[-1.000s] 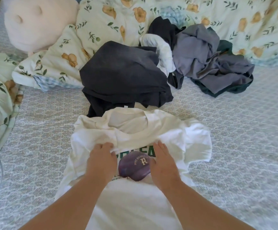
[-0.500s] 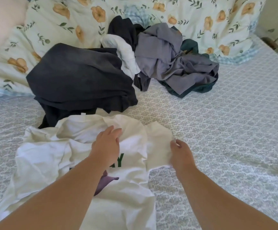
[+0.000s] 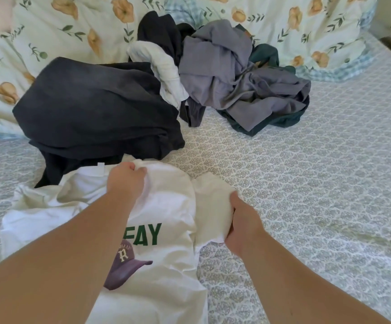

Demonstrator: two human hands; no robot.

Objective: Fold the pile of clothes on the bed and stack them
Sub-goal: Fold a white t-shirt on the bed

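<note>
Squaring up the white T-shirt [image 3: 166, 206] on the bed [image 3: 306, 206]

I am pinching its shoulder with my left hand [image 3: 126, 181] and its sleeve with my right hand [image 3: 243, 228], pulling it flat for folding.

My left hand [image 3: 125, 181] grips the shoulder of the white T-shirt [image 3: 166, 206], which lies front up on the patterned bedsheet [image 3: 318, 183]. My right hand [image 3: 242, 226] pinches its sleeve [image 3: 211, 206]. The shirt bears green lettering and a purple cap print [image 3: 124, 265]. Beyond it lie dark folded garments [image 3: 96, 108], touching the shirt's collar edge, and a crumpled pile of grey, white and green clothes [image 3: 236, 85] against the floral duvet [image 3: 73, 24].
</note>
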